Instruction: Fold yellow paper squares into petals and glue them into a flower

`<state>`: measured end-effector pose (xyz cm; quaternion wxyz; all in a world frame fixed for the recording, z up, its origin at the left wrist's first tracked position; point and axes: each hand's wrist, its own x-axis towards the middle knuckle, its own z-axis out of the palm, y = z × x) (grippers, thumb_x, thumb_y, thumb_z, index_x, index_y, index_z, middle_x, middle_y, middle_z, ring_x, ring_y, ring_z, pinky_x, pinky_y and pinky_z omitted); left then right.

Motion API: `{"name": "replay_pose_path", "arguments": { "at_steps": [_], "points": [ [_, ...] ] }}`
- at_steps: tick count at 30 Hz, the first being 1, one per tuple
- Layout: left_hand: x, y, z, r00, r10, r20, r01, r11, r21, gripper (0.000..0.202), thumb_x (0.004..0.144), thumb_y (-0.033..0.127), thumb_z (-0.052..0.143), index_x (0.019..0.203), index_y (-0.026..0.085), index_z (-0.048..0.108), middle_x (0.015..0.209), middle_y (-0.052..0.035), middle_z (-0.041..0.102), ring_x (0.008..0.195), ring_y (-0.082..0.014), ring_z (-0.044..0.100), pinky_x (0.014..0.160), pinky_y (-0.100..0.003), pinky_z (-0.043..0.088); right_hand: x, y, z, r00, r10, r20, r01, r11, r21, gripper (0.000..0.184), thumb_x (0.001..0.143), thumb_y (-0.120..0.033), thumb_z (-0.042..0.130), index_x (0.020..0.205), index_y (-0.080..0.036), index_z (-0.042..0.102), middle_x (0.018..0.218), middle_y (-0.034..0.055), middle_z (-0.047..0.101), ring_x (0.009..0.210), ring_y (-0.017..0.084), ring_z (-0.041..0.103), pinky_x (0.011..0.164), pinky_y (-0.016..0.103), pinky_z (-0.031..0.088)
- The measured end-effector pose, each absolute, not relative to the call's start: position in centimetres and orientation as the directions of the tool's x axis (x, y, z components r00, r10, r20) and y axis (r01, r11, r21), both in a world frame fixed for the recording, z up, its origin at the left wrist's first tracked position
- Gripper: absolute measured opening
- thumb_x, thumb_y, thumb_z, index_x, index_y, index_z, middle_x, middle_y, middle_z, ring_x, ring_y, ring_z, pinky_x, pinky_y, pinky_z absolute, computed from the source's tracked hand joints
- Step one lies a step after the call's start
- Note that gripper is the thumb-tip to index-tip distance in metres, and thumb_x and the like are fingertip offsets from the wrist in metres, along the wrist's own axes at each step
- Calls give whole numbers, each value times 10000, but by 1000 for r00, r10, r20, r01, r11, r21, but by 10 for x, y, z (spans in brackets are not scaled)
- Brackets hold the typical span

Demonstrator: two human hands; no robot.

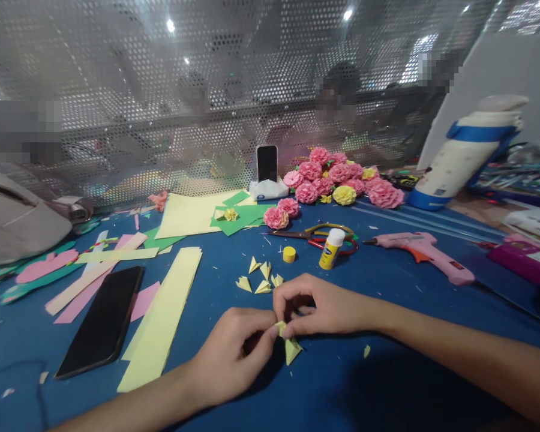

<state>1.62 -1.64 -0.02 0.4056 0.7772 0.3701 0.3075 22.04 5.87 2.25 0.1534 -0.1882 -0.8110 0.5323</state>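
Observation:
Both of my hands meet over the blue table [324,384] near its front edge. My left hand [231,357] and my right hand [317,306] pinch the same small folded yellow paper piece [290,347], whose pointed tip hangs down between them. Just beyond my right hand lie several folded yellow paper cones [261,277]. A glue stick [332,248] stands uncapped behind them, its yellow cap [289,254] beside it.
Yellow paper strips [164,318] and a black phone [102,321] lie at the left. Scissors [317,237], a pink glue gun [425,255] and a heap of pink and yellow paper flowers [337,180] are further back. A white bottle [465,153] stands far right; people sit behind a perforated screen.

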Motion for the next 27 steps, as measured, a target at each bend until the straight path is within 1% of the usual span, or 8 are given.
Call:
{"name": "replay_pose_path", "arguments": {
  "at_steps": [2, 5, 8, 11, 14, 21, 27],
  "points": [
    [17, -17, -1, 551, 815, 180, 333, -412, 848, 328, 1035, 296, 406, 730, 189, 459, 669, 33, 412, 634, -120, 388, 632, -242, 288, 221, 60, 21, -890, 454, 29, 151, 353, -923, 358, 786, -478, 806, 795, -144, 681, 710, -28, 571, 632, 92, 457, 579, 215, 349],
    [16, -17, -1, 555, 814, 172, 335, -408, 849, 321, 1030, 292, 411, 733, 187, 474, 677, 28, 419, 643, -126, 388, 637, -253, 284, 222, 61, 21, -897, 441, 15, 158, 353, -922, 348, 779, -471, 812, 802, -145, 692, 695, -30, 573, 630, 94, 463, 567, 208, 344],
    [15, -17, 1, 551, 821, 151, 315, -372, 873, 366, 1039, 343, 394, 708, 189, 429, 662, 32, 365, 627, -125, 342, 609, -254, 274, 224, 63, 23, -903, 430, 14, 156, 357, -921, 310, 813, -441, 786, 832, -143, 702, 699, -26, 583, 624, 93, 476, 576, 204, 362],
    [14, -16, 3, 552, 825, 125, 285, -327, 901, 405, 1041, 401, 389, 693, 195, 373, 667, 37, 303, 622, -120, 292, 575, -252, 251, 225, 65, 25, -910, 414, 3, 159, 357, -921, 281, 872, -417, 725, 891, -137, 718, 751, 1, 630, 646, 100, 521, 607, 210, 400],
    [13, -14, 4, 555, 824, 115, 261, -304, 916, 411, 1041, 414, 392, 695, 195, 358, 675, 39, 284, 625, -116, 274, 566, -248, 242, 226, 66, 26, -912, 410, 5, 156, 359, -920, 280, 892, -409, 698, 909, -130, 723, 782, 19, 652, 665, 106, 544, 622, 212, 416],
    [13, -13, 1, 558, 820, 126, 263, -318, 911, 410, 1040, 403, 400, 691, 192, 360, 670, 43, 294, 631, -113, 279, 576, -250, 242, 225, 64, 23, -905, 424, 33, 148, 387, -910, 288, 864, -410, 730, 872, -122, 717, 729, -1, 614, 627, 92, 496, 586, 200, 376],
    [14, -15, -1, 547, 825, 143, 288, -346, 893, 390, 1034, 354, 399, 683, 196, 341, 647, 49, 286, 609, -113, 273, 567, -252, 237, 222, 62, 23, -899, 435, 45, 147, 398, -905, 260, 861, -379, 741, 845, -122, 702, 710, -15, 590, 616, 82, 471, 570, 192, 350]
  ]
}}
